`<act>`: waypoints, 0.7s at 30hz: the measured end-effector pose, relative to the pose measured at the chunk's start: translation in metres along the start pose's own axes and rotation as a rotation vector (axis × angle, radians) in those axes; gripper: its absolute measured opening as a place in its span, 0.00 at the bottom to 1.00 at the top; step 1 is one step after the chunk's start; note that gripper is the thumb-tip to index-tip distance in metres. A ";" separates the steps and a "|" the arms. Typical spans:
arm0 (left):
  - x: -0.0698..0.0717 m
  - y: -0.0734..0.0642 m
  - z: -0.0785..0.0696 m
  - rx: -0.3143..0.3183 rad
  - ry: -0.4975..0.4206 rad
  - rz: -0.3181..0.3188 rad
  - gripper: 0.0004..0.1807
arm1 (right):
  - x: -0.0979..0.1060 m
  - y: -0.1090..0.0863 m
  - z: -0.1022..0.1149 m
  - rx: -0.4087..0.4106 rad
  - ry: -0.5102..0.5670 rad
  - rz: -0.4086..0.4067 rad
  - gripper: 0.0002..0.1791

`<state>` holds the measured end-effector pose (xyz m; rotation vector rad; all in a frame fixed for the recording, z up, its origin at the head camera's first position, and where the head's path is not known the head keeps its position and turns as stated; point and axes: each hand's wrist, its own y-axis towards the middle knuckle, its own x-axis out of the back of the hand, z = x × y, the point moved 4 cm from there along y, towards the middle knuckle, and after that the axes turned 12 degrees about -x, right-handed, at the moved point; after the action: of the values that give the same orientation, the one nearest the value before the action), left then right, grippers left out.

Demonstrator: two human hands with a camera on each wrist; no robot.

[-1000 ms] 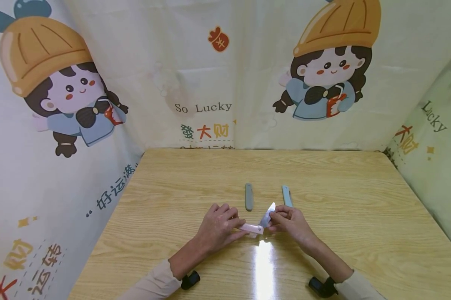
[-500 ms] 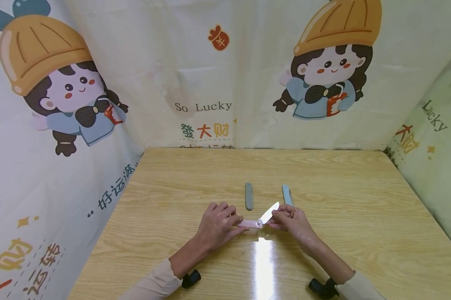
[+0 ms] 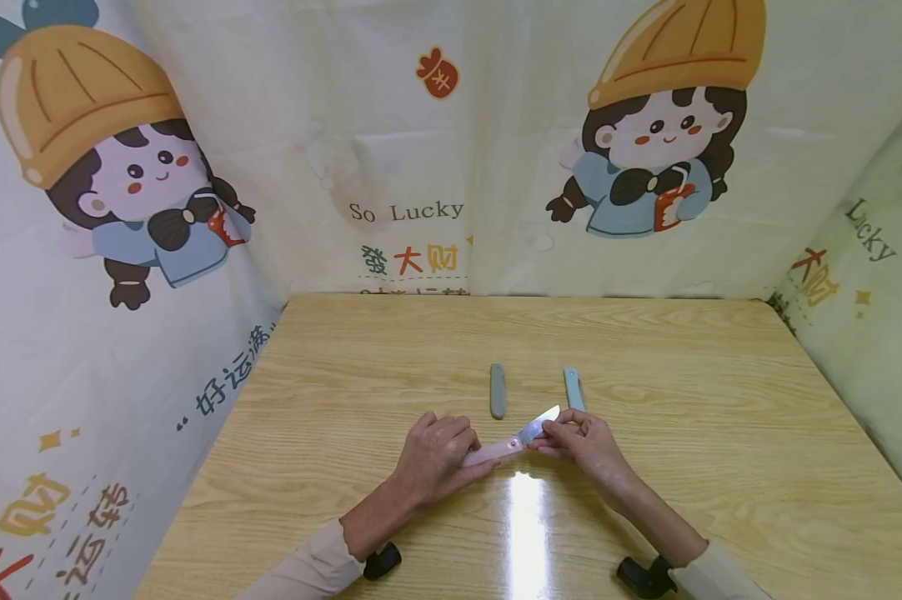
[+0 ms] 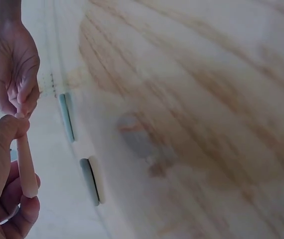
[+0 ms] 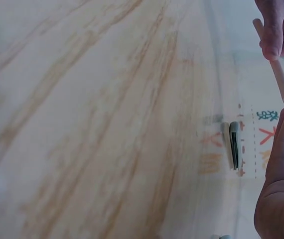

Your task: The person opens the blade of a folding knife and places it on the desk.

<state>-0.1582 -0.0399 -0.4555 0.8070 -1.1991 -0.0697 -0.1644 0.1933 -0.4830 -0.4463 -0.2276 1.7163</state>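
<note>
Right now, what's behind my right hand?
In the head view, a light blue handle lies on the table behind your right hand. The hand seems to cover its near end; anything else there is hidden.

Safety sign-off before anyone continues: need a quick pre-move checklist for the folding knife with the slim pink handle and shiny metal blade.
1. Left hand gripping the slim pink handle: ok.
2. Right hand pinching the shiny metal blade: ok.
3. Right hand clear of the blade's edge: cannot tell, too small to see.
4. Blade straight in line with handle: not ok, it sits at an angle.
5. Slim grey handle and slim light-blue handle lying with no blade sticking out: ok.
6. Slim grey handle apart from both hands: ok.
</note>
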 end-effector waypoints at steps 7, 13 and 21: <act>0.000 -0.002 0.001 0.050 -0.019 -0.037 0.19 | -0.002 0.003 -0.002 -0.019 -0.010 0.010 0.09; 0.000 -0.002 0.000 0.099 -0.029 -0.036 0.18 | -0.004 0.003 -0.005 -0.034 -0.006 -0.036 0.09; -0.005 -0.003 0.001 0.124 -0.087 0.154 0.19 | -0.004 0.001 -0.010 -0.050 -0.042 -0.101 0.10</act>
<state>-0.1598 -0.0407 -0.4608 0.8237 -1.3549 0.0978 -0.1599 0.1879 -0.4919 -0.4285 -0.3191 1.6251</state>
